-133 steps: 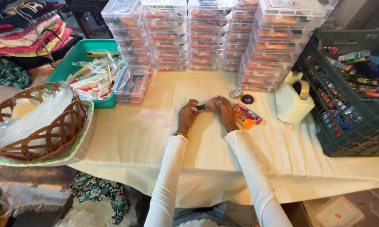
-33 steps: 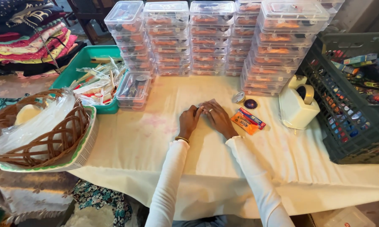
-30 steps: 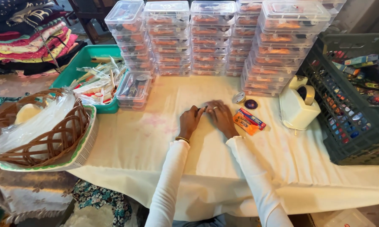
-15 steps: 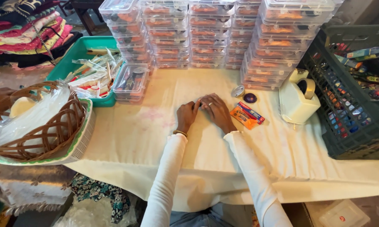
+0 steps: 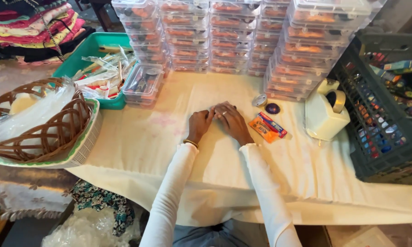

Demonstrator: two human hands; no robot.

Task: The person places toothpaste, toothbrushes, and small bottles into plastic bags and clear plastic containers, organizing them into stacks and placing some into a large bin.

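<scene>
1. left hand [image 5: 200, 126] and right hand [image 5: 232, 120]: fingertips meet, curled down on the cream tablecloth [image 5: 151, 137]; anything pinched beneath is hidden, grip cannot be told.
2. orange packet [image 5: 267, 128]: flat, glossy, just right of the right hand.
3. clear plastic boxes [image 5: 242, 32]: stacked, tops cut off.
4. wicker basket [image 5: 37, 123]: woven, partly cropped.

White long sleeves [image 5: 169, 201], bead bracelet [image 5: 191, 143], ring [image 5: 224, 113]
</scene>
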